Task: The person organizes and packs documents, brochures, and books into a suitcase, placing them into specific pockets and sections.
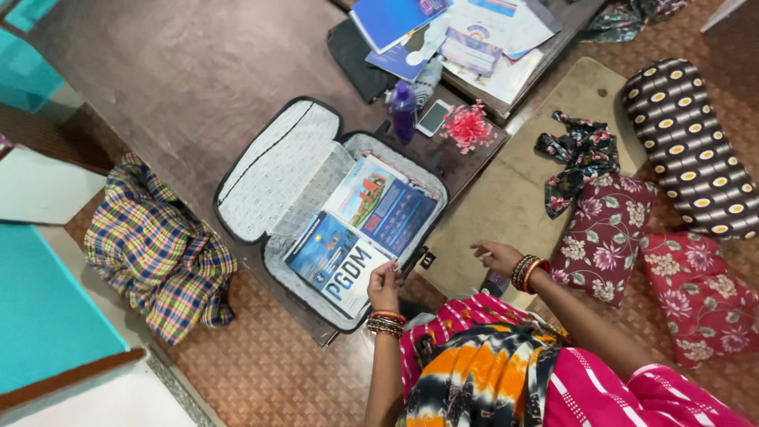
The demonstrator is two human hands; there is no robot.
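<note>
Head view
Suitcase (273,170): soft-sided, dark shell, pale dotted lining; open flat on the dark table (182,63), lid on the far-left, tray on the near-right. Long axis runs diagonally, far-left to near-right.
Books: two glossy flat rectangles in the tray. Blue book (336,265) at the near end, long axis crosswise to the case. Second book (383,204) just beyond it, edges overlapping, a picture on its cover.
Left hand (384,286): fingers pinched on the near-right corner of the blue book; bangles at the wrist.
Right hand (498,257): off the case, to its right, above the tan mat (506,190); fingers loosely spread, holding nothing; bangles at the wrist.
Bottle (404,111): purple plastic, upright, just beyond the case's far corner.
Phone (433,117): flat, pale, right of the bottle.
Pink tuft (468,126): frilly, right of the phone.
Papers (458,35): glossy stack, far end of table.
Plaid cloth (158,249): crumpled, left of the case, on the floor.
Cushions (605,237): floral fabric, right; a dotted bolster (692,146) beyond them.
</note>
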